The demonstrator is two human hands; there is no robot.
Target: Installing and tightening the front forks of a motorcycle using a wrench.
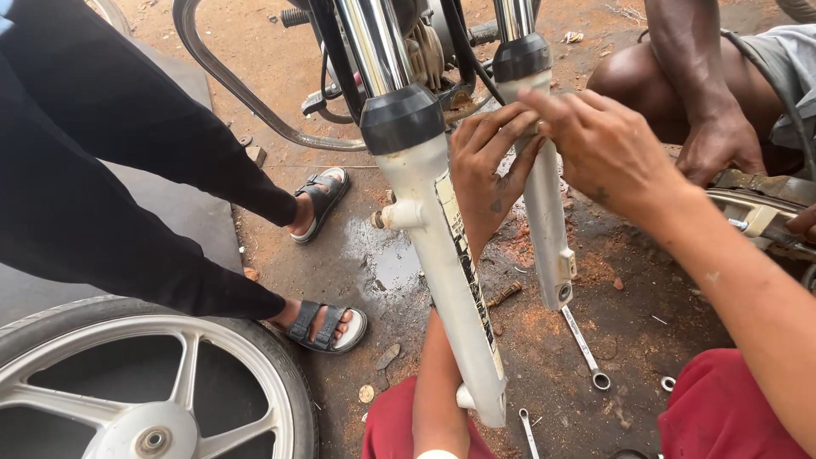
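Dirt ground (629,331), reddish, oil-stained, wet patch (393,259) at centre. On it: two spanners (585,347) (528,431), bolt (503,294), small stones (388,355), alloy wheel (149,382) lower left.

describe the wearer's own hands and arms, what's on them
Both arms are bare, no sleeves or gloves. The left hand carries small dark marks on its back, possibly tattoos or grease, and its fingers look smudged with grime. The right hand has a small dark mark near the wrist, and the forearm shows a pale smear. No watch or bracelet is visible. Red cloth covers the knees below.
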